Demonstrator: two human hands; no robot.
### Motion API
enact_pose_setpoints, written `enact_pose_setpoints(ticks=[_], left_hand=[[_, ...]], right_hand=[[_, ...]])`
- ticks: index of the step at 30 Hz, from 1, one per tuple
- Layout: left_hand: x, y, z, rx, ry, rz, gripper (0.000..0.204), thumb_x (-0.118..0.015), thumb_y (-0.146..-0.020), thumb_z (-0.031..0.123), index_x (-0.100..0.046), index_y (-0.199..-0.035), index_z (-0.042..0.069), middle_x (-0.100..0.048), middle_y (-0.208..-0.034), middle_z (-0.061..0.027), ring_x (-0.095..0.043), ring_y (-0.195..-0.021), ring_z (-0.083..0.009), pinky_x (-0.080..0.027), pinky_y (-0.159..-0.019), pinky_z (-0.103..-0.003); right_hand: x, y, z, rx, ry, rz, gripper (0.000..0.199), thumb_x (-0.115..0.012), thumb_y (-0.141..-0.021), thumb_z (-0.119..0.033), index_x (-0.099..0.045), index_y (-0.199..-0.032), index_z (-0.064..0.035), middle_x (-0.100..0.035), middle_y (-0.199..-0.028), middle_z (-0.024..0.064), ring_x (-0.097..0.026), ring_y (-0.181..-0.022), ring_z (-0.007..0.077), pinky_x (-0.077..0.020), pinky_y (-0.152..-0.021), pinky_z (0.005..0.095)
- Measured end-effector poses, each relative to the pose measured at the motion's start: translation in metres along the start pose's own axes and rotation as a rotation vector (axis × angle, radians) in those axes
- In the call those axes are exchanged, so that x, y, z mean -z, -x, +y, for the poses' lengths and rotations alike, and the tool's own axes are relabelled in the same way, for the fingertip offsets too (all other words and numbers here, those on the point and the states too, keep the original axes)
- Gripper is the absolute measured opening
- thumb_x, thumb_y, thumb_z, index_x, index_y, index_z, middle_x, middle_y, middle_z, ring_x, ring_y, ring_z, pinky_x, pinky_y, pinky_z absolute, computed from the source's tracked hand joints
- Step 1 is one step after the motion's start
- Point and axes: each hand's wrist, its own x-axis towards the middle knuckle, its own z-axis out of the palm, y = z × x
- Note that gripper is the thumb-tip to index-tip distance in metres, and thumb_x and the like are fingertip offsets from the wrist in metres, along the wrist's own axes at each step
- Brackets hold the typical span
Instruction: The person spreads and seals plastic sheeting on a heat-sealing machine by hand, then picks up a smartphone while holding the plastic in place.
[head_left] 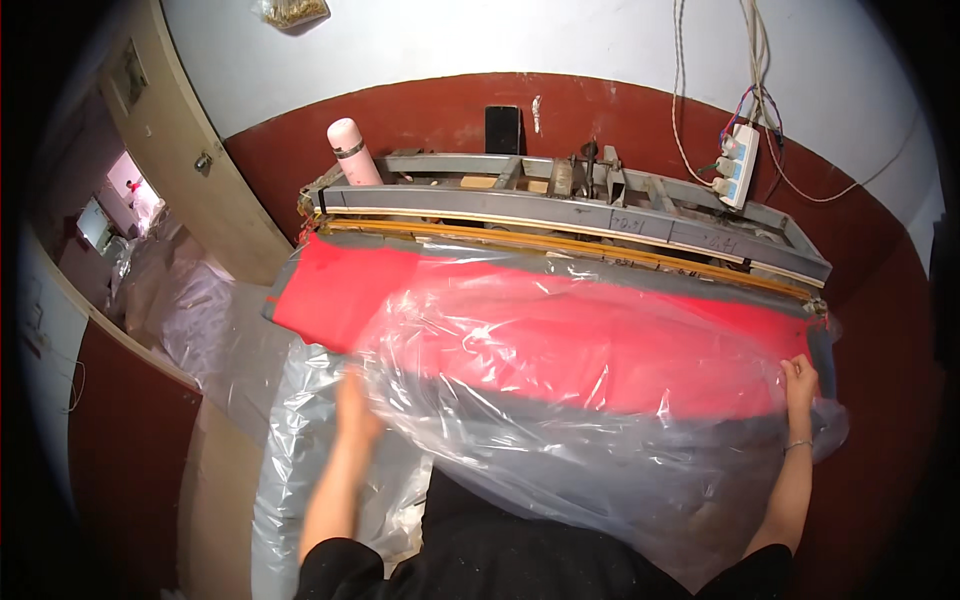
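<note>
A clear plastic sheet [560, 440] spreads in wrinkled folds over a red cover [330, 290] on the bench in front of me. At the right end of the bench, my right hand [800, 382] pinches the edge of the plastic sheet between closed fingers. My left hand [355, 405] is at the sheet's left edge, just below the red cover. Motion smears its fingers, so I cannot see whether they grip the film. More plastic film [300, 440] hangs down beside my left forearm.
A long grey metal frame [480, 198] with yellowish strips [560, 242] runs along the back of the bench. A pink bottle [352, 150], a black phone [503, 128] and a white power strip [738, 165] with cables are behind it. At left, a door [190, 150] stands beside heaped plastic [200, 300].
</note>
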Motion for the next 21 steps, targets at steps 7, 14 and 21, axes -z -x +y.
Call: enact_pose_setpoints(ticks=[7,14,21], left_hand=[[-0.018,-0.072,0.167,-1.175,-1.456,0.364,0.01,-0.055,-0.075,0.004,-0.052,-0.084,0.001,-0.057,-0.08,-0.0106,-0.054,-0.079,-0.0307,-0.043,-0.069,-0.037],[-0.078,-0.033,0.055,-1.156,-1.925,-1.042,0.078,-0.064,-0.072,0.034,-0.028,-0.135,0.008,-0.027,-0.14,-0.0148,-0.018,-0.132,-0.0332,-0.016,-0.104,-0.052],[-0.056,-0.013,0.052,-0.913,-1.562,-0.991,0.05,-0.061,-0.079,0.031,-0.049,-0.12,0.005,-0.053,-0.117,-0.013,-0.044,-0.113,-0.0319,-0.037,-0.091,-0.044]], right_hand=[[-0.012,-0.005,-0.019,0.02,0.001,-0.031,0.022,-0.065,-0.073,-0.01,-0.047,-0.066,-0.0002,-0.039,-0.053,0.0008,-0.035,-0.052,0.008,-0.0305,-0.047,0.0258],[0.0,-0.007,0.025,0.017,-0.032,-0.012,0.021,-0.065,-0.074,-0.013,-0.05,-0.067,-0.0003,-0.036,-0.052,0.0025,-0.033,-0.051,0.0088,-0.0302,-0.046,0.0266],[0.016,0.0,0.036,-0.018,0.01,0.008,0.022,-0.063,-0.076,-0.013,-0.047,-0.066,-0.0014,-0.037,-0.054,-0.0005,-0.034,-0.053,0.0071,-0.0314,-0.048,0.0247]])
